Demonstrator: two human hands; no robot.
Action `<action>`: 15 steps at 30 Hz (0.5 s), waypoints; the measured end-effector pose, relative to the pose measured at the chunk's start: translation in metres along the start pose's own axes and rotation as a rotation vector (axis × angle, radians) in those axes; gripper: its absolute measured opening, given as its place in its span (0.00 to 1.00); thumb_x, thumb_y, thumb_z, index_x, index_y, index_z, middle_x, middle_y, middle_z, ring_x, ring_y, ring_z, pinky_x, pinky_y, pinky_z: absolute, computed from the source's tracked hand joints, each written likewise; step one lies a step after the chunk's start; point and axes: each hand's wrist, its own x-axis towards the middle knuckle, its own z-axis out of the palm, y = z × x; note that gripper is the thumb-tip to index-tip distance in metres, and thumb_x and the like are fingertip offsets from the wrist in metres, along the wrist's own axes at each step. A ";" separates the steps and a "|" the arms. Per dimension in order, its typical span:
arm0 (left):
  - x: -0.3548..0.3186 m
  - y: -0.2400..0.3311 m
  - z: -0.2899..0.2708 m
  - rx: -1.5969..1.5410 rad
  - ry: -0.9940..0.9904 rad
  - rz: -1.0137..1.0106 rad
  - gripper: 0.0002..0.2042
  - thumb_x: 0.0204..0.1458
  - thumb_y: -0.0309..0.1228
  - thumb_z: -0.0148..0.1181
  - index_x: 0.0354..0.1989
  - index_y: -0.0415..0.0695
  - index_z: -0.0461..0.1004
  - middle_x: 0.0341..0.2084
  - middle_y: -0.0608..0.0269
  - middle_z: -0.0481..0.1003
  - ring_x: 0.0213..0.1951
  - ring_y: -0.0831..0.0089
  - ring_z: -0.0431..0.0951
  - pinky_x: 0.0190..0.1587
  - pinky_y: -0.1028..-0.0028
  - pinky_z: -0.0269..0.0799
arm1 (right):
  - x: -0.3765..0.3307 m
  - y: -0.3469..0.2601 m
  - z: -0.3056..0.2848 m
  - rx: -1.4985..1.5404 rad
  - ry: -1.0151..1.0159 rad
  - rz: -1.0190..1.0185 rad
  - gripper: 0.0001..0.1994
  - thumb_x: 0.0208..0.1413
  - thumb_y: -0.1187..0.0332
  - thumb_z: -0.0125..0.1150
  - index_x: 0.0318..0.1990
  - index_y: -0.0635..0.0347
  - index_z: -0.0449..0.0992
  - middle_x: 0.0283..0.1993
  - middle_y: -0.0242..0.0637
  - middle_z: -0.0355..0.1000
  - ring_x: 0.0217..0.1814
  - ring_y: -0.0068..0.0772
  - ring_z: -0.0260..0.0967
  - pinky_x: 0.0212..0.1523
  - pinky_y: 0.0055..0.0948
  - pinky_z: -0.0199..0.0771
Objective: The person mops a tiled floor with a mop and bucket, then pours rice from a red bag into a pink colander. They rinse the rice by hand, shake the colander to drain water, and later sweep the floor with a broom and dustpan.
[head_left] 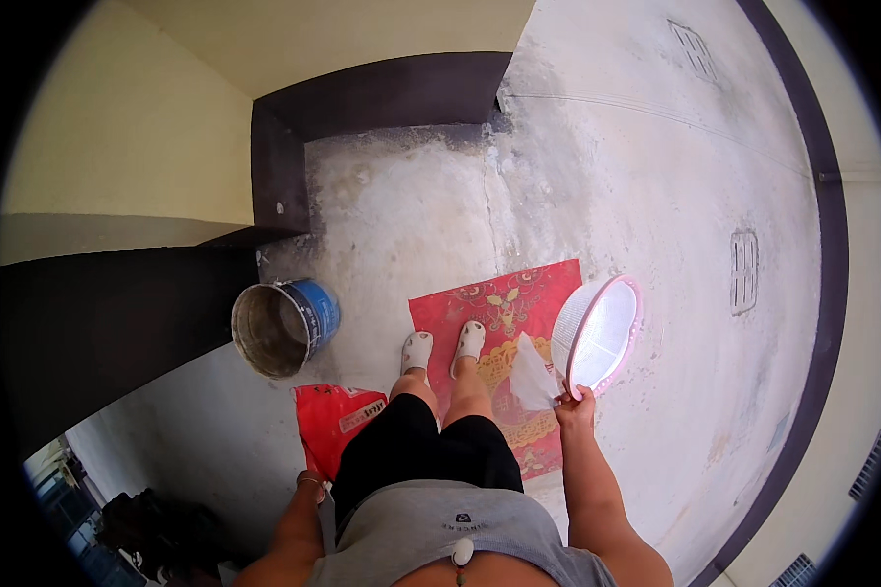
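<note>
In my right hand [575, 407] is the rim of a white plastic basket [568, 323] with a pink edge, tilted so its opening faces right. A translucent white plastic bag [533, 377] hangs from the same hand, beside the basket. On my left side, a red bag [333, 423] with a pale printed patch dangles from my left hand [313, 479], whose fingers are closed at its lower edge and partly hidden. I stand in white clogs [417, 350] on a red patterned mat [445, 318].
A blue bucket [321, 311] with a dirty grey inside stands on the concrete floor [401, 215], left of the mat. Beyond it is a wall with a dark base [382, 98]. Slotted drain covers [744, 272] lie at the right. Dark clutter [162, 533] sits at the lower left.
</note>
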 end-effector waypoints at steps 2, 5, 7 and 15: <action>0.001 0.027 0.040 -0.028 -0.011 0.026 0.12 0.53 0.34 0.46 0.39 0.43 0.74 0.30 0.55 0.74 0.31 0.62 0.74 0.31 0.65 0.70 | 0.020 -0.003 0.060 -0.051 -0.085 -0.001 0.10 0.36 0.70 0.53 0.30 0.54 0.66 0.25 0.31 0.67 0.17 0.29 0.55 0.26 0.28 0.56; 0.001 0.062 0.077 -0.016 0.020 0.038 0.11 0.53 0.32 0.46 0.38 0.42 0.74 0.29 0.54 0.74 0.30 0.62 0.74 0.30 0.65 0.70 | 0.069 0.001 0.123 -0.088 -0.119 0.050 0.11 0.35 0.72 0.53 0.32 0.54 0.67 0.27 0.32 0.68 0.18 0.29 0.56 0.20 0.24 0.54; 0.004 0.088 0.101 0.007 0.035 0.046 0.11 0.53 0.31 0.47 0.37 0.42 0.74 0.28 0.53 0.74 0.30 0.62 0.74 0.29 0.65 0.70 | 0.088 0.006 0.169 -0.128 -0.200 0.057 0.12 0.37 0.69 0.52 0.34 0.57 0.68 0.28 0.40 0.71 0.16 0.29 0.56 0.20 0.22 0.58; 0.036 0.184 0.175 1.017 0.057 0.447 0.07 0.48 0.26 0.52 0.33 0.45 0.76 0.30 0.55 0.75 0.31 0.64 0.75 0.31 0.66 0.71 | 0.134 0.044 0.376 -0.031 -0.361 0.092 0.09 0.39 0.71 0.52 0.32 0.59 0.66 0.26 0.38 0.69 0.17 0.31 0.57 0.18 0.23 0.58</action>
